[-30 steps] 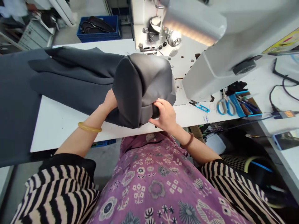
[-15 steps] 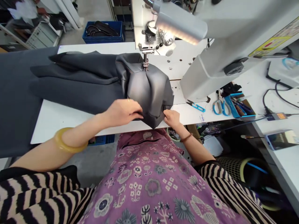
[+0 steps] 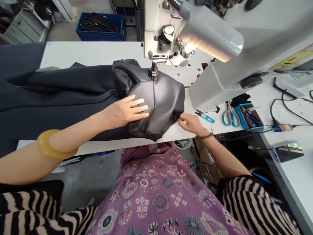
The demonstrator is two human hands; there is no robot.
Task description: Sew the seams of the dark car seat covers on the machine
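Dark leather-like material (image 3: 168,94) lies under the presser foot (image 3: 154,72) of a sewing machine (image 3: 220,75), with a seam running down from the foot. My left hand (image 3: 122,112) rests flat on the material left of that seam, fingers spread. At the material's lower right edge, my right hand (image 3: 190,123) pinches the dark edge between thumb and fingers. Folded lengths of the same material (image 3: 68,94) stretch away to the left.
Right of the machine base lie blue thread snips (image 3: 205,116), blue-handled scissors (image 3: 230,117) and a blue box of tools (image 3: 249,116). A lamp (image 3: 210,31) hangs over the machine. A phone (image 3: 288,151) lies far right, and a blue crate (image 3: 100,27) stands behind the table.
My left hand has gone from a pinch at the lower edge to lying spread on the material. The panel beside the seam looks smoother. My right hand still grips the edge.
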